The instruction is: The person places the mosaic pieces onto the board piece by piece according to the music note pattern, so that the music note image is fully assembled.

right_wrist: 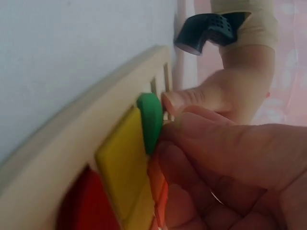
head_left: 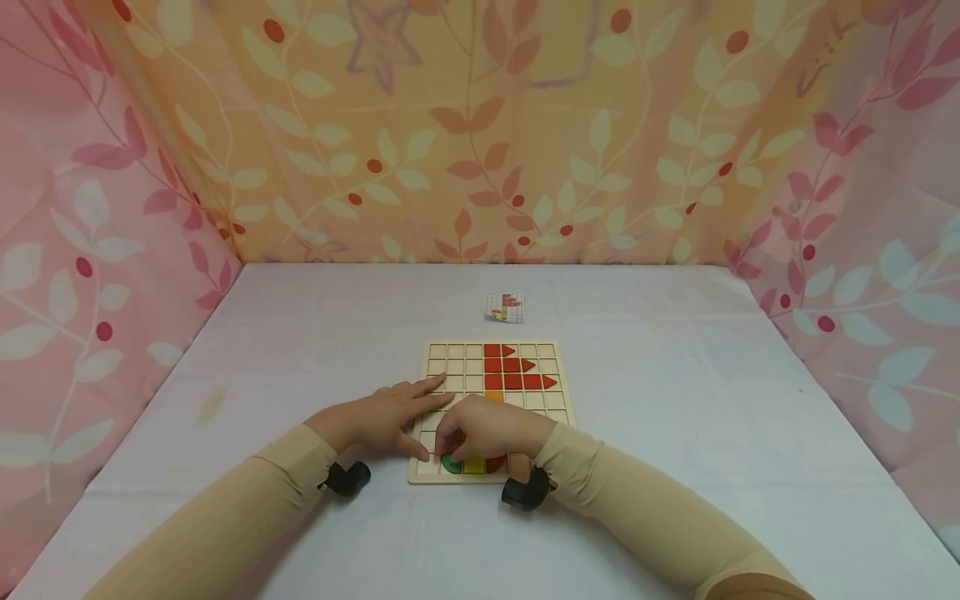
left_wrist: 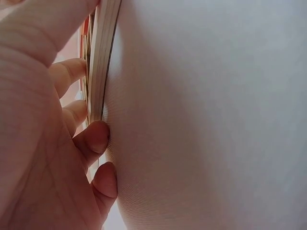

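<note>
A wooden grid board (head_left: 417,480) lies on the table, partly under both hands. My left hand (head_left: 386,417) rests spread over its left side, thumb and fingers apart; in the left wrist view two fingertips (left_wrist: 98,139) sit beside the board's edge. My right hand (head_left: 491,427), fingers curled, pinches at a green rounded piece (right_wrist: 151,120) in the bottom row. Beside that piece are a yellow square (head_left: 474,466) and a red rounded piece (head_left: 497,464). An orange square (head_left: 493,397) shows above the right hand. Cells under the hands are hidden.
Three rows of red squares ending in red triangles (head_left: 528,365) fill the board's upper right. A small printed card (head_left: 505,307) with a grid picture lies behind the board. Patterned curtains (head_left: 480,167) surround the white-covered table (head_left: 675,375).
</note>
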{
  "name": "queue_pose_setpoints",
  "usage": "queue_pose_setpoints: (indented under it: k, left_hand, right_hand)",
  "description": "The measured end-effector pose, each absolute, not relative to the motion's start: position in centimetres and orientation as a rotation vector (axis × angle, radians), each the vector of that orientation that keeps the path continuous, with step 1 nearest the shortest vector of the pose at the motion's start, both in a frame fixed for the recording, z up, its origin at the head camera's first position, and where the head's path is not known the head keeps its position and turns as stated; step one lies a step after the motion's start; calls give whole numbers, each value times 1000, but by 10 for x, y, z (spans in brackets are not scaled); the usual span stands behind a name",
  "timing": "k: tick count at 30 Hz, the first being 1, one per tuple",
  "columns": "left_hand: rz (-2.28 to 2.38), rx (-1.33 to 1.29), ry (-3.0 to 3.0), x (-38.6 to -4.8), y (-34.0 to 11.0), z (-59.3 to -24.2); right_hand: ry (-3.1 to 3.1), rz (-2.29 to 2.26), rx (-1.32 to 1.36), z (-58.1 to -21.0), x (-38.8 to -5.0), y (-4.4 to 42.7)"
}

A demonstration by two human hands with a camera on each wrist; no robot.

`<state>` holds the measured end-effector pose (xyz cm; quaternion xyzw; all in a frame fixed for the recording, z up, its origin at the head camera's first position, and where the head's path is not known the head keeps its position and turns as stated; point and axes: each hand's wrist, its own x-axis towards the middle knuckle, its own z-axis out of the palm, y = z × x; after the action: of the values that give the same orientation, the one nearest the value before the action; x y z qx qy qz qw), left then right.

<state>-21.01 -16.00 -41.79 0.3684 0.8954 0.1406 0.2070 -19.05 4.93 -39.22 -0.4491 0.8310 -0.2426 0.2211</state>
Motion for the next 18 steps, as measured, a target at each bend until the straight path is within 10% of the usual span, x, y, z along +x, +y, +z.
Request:
queue_pose_setpoints:
  k: [18]
  left_hand:
    - [368, 993, 2498, -207, -158, -414]
  right_hand:
    - [2257, -523, -1283, -389, -188, 60]
